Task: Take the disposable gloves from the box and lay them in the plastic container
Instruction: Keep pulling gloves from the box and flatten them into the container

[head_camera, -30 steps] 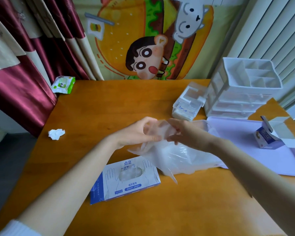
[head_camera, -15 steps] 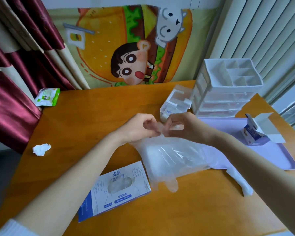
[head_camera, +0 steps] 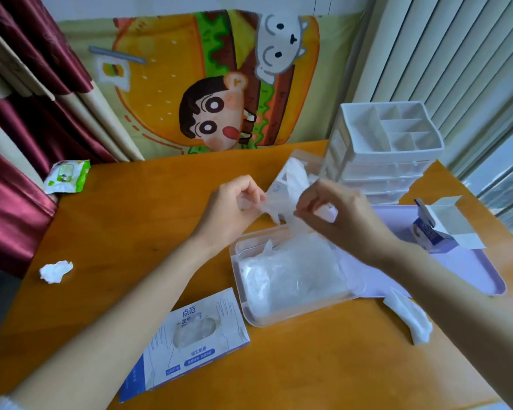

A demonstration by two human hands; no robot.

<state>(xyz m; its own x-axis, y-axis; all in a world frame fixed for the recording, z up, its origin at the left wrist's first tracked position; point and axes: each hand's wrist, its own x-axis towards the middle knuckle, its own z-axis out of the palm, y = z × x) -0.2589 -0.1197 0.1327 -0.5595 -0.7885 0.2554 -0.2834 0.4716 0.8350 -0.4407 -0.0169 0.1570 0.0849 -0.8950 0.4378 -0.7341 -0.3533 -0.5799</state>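
1. Thin clear glove (head_camera: 274,206) is pinched between left hand (head_camera: 234,208) and right hand (head_camera: 344,217), held over the container's (head_camera: 251,316) far edge.
2. Container sits on the table (head_camera: 131,232) and holds a pile of gloves (head_camera: 293,273) (crumpled, count unclear).
3. Glove box (head_camera: 190,338) lies flat, just beside the container's near corner.
4. Stray glove (head_camera: 409,318) lies on the table by the purple tray (head_camera: 471,270).

Clear gloves (head_camera: 293,276) lie heaped in the clear plastic container (head_camera: 238,279), beside the flat white-and-blue box (head_camera: 190,341).
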